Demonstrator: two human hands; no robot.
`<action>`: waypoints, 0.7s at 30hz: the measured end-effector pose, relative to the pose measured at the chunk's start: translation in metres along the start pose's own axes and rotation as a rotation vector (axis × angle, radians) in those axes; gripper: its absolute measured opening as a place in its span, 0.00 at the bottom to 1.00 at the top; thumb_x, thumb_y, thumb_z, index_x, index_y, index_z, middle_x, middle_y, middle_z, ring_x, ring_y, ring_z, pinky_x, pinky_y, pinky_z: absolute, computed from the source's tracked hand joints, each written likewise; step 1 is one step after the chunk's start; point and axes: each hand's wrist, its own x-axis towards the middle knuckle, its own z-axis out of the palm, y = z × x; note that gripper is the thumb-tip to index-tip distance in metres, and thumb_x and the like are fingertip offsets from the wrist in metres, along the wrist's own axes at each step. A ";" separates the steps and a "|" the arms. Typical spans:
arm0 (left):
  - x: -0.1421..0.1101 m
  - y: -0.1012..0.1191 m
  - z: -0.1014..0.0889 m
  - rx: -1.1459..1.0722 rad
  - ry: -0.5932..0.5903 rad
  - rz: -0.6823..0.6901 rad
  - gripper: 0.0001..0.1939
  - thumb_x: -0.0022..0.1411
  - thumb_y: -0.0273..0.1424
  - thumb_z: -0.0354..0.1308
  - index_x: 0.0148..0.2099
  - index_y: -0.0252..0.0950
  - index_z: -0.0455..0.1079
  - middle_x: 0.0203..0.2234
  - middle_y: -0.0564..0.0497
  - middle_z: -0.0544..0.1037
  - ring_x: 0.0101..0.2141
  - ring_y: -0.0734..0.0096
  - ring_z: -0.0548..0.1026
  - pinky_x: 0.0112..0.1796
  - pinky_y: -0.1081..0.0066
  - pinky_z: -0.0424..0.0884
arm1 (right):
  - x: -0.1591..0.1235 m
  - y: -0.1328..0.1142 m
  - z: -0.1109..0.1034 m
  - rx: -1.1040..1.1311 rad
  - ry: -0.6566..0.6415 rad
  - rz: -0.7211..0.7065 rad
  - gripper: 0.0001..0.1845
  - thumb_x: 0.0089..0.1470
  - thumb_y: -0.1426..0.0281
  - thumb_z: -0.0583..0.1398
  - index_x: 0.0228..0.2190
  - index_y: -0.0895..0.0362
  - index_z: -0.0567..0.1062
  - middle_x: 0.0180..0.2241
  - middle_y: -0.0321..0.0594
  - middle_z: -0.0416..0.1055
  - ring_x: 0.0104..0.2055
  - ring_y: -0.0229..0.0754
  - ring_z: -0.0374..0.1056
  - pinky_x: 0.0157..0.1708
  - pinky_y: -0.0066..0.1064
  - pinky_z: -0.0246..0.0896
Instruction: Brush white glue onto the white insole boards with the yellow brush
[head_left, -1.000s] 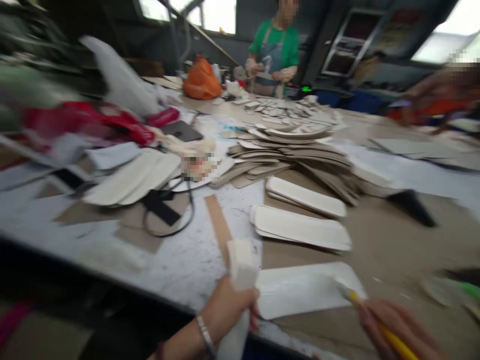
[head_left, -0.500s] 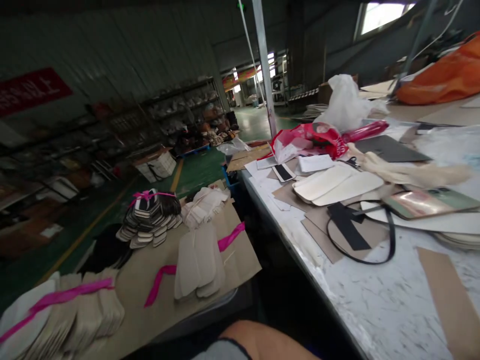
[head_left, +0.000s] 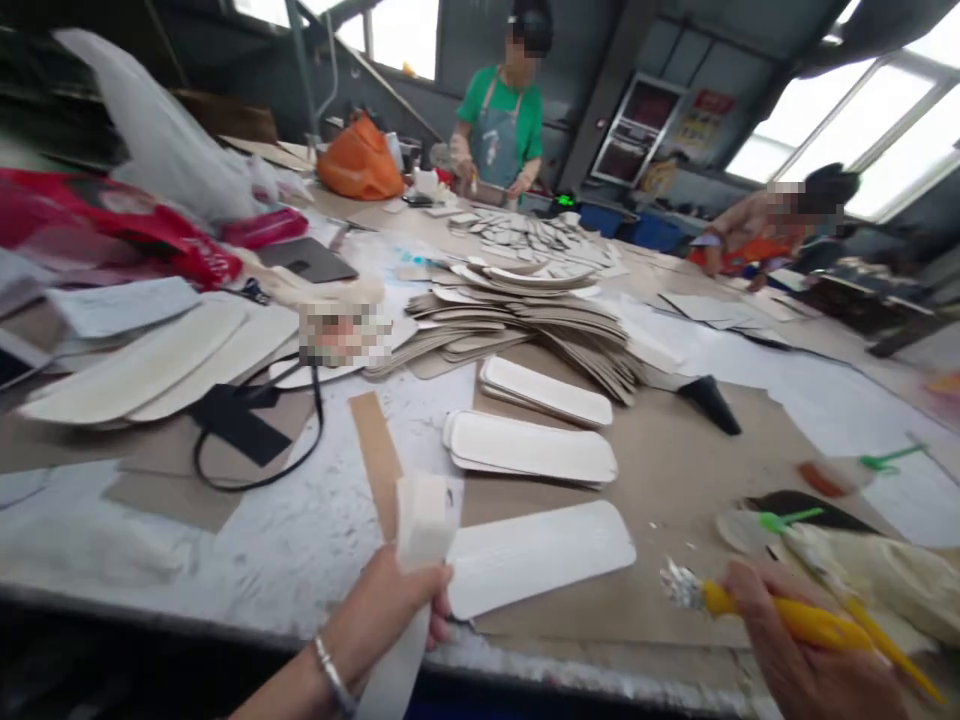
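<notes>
My left hand (head_left: 394, 605), with a bracelet at the wrist, is closed on a white strip (head_left: 424, 520). The strip's upper end stands above my thumb, and its lower part hangs down past the wrist. At the lower right, my right hand (head_left: 799, 640) grips a brush with a yellow handle (head_left: 821, 622); its whitish, crusted tip points left. Between my hands a long white panel with rounded corners (head_left: 544, 555) lies on brown board. Behind it lie two small stacks of similar panels (head_left: 532, 445) (head_left: 547, 390).
A large fanned pile of panels (head_left: 517, 315) stands farther back. Bowls with green-handled tools (head_left: 742, 528) and cloth (head_left: 862, 570) lie near my right hand. A black strap (head_left: 259, 485) and plastic bags (head_left: 172, 150) are on the left. Two people (head_left: 499, 130) (head_left: 780, 225) work across the table.
The view has swung right, from the floor and side stacks to the worktable. Both my hands are now visible, holding the white strip and the brush; earlier only part of an arm showed.
</notes>
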 end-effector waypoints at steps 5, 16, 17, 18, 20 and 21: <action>0.000 -0.006 0.002 0.045 0.020 -0.024 0.16 0.47 0.39 0.58 0.18 0.31 0.68 0.11 0.49 0.72 0.15 0.73 0.67 0.20 0.74 0.62 | 0.013 0.026 0.012 -0.039 -0.191 -0.012 0.15 0.55 0.57 0.50 0.27 0.53 0.70 0.20 0.37 0.70 0.21 0.40 0.67 0.21 0.29 0.62; 0.013 -0.003 0.005 0.021 0.074 -0.054 0.19 0.41 0.42 0.63 0.15 0.32 0.66 0.08 0.47 0.71 0.12 0.76 0.65 0.17 0.76 0.61 | 0.030 0.048 0.077 -0.096 -0.501 -0.026 0.11 0.55 0.69 0.50 0.26 0.56 0.69 0.22 0.42 0.73 0.25 0.42 0.69 0.24 0.30 0.59; 0.012 -0.002 0.006 0.018 0.076 -0.060 0.19 0.42 0.42 0.63 0.15 0.32 0.66 0.08 0.48 0.71 0.12 0.76 0.65 0.17 0.76 0.61 | 0.031 0.050 0.077 -0.093 -0.520 -0.018 0.12 0.56 0.68 0.50 0.25 0.56 0.69 0.22 0.41 0.73 0.25 0.42 0.69 0.24 0.30 0.59; 0.012 -0.001 0.007 0.014 0.079 -0.064 0.19 0.42 0.42 0.63 0.15 0.31 0.66 0.08 0.48 0.71 0.12 0.76 0.65 0.17 0.76 0.61 | 0.032 0.052 0.077 -0.091 -0.537 -0.010 0.12 0.56 0.67 0.49 0.24 0.56 0.68 0.22 0.41 0.73 0.24 0.42 0.69 0.24 0.30 0.59; 0.010 0.002 0.007 -0.007 0.087 -0.067 0.19 0.42 0.43 0.63 0.16 0.31 0.66 0.09 0.49 0.70 0.13 0.76 0.66 0.18 0.76 0.61 | 0.032 0.059 0.074 -0.098 -0.535 0.002 0.13 0.55 0.65 0.49 0.24 0.55 0.68 0.21 0.41 0.73 0.24 0.43 0.69 0.23 0.31 0.59; 0.008 0.004 0.007 -0.022 0.097 -0.065 0.19 0.41 0.42 0.63 0.17 0.31 0.66 0.09 0.50 0.70 0.13 0.76 0.66 0.17 0.76 0.61 | 0.032 0.063 0.072 -0.106 -0.508 0.005 0.13 0.54 0.65 0.49 0.24 0.54 0.69 0.21 0.41 0.73 0.23 0.43 0.69 0.22 0.31 0.58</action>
